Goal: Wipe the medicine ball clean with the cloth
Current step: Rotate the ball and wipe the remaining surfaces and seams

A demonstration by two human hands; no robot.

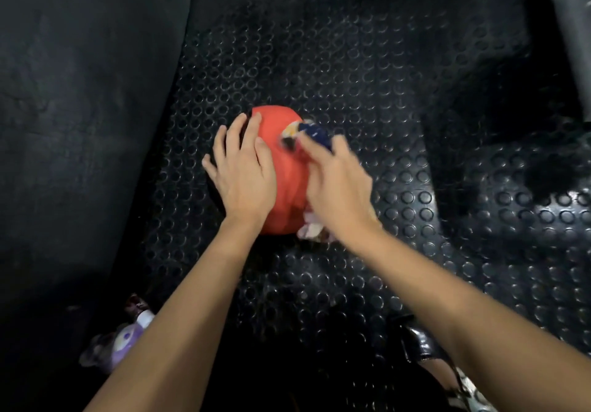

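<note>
From the head view, we see the red medicine ball (283,171) resting on the studded black floor mat (367,75). Our left hand (243,171) lies flat on its left side, fingers straight. Our right hand (335,184), blurred, has its grip closed around the patterned cloth (311,133), pressing it on the ball's upper right. Being round, the ball shows no long axis.

Dim scene, glare on studded floor (527,219), right hand (339,184) motion-blurred.
</note>
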